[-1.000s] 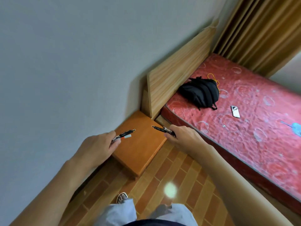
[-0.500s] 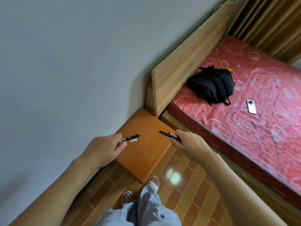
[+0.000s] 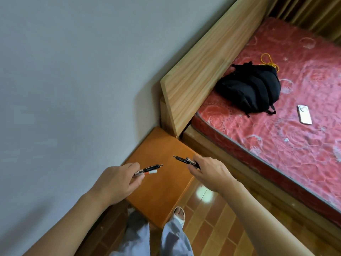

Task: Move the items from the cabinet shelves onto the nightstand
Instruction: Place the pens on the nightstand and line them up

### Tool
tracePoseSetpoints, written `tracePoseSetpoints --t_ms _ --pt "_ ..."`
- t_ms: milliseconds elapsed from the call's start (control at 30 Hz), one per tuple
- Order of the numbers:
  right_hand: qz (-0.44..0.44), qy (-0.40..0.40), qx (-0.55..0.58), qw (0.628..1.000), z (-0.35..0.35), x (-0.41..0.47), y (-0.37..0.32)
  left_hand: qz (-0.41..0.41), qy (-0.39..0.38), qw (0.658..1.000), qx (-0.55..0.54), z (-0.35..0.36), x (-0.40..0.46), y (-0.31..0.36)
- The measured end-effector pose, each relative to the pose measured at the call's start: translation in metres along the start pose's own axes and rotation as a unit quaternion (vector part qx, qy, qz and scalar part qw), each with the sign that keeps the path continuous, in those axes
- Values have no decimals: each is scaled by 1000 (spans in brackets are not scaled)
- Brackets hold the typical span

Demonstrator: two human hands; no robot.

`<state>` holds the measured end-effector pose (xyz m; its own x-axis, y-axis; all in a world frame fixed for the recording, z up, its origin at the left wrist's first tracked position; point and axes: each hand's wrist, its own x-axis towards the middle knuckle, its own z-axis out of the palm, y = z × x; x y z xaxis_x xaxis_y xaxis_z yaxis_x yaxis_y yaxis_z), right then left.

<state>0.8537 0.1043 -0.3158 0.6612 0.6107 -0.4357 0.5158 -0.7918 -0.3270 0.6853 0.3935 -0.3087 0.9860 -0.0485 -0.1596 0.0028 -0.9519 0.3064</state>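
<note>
An orange-brown wooden nightstand (image 3: 162,198) stands in the corner between the grey wall and the bed. My left hand (image 3: 118,182) hovers over its left side, shut on a black pen and a white marker with an orange band (image 3: 149,169), tips pointing right. Over the nightstand's right edge, my right hand (image 3: 208,172) grips two black pens (image 3: 184,160) that point left. The nightstand's top carries nothing that I can see. No cabinet is in view.
A wooden headboard (image 3: 206,65) rises behind the nightstand. The bed's red patterned mattress (image 3: 286,141) holds a black backpack (image 3: 252,87), a phone (image 3: 304,114) and a yellow cord (image 3: 267,60). My legs and a sandalled foot (image 3: 179,215) stand on the wood-tile floor (image 3: 212,237).
I have stepped closer to the nightstand, which looks larger. Both hands have lowered toward its top, still gripping the pens.
</note>
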Motion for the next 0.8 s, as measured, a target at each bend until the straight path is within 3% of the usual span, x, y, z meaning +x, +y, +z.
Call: tracePoseSetpoints --t_ms 400,800 --pt "60 -9 -15 998 121 119 55 104 -99 990 13 167 106 -84" --pt "45 -3 -62 997 240 212 73 211 -108 970 44 299 165 -131"
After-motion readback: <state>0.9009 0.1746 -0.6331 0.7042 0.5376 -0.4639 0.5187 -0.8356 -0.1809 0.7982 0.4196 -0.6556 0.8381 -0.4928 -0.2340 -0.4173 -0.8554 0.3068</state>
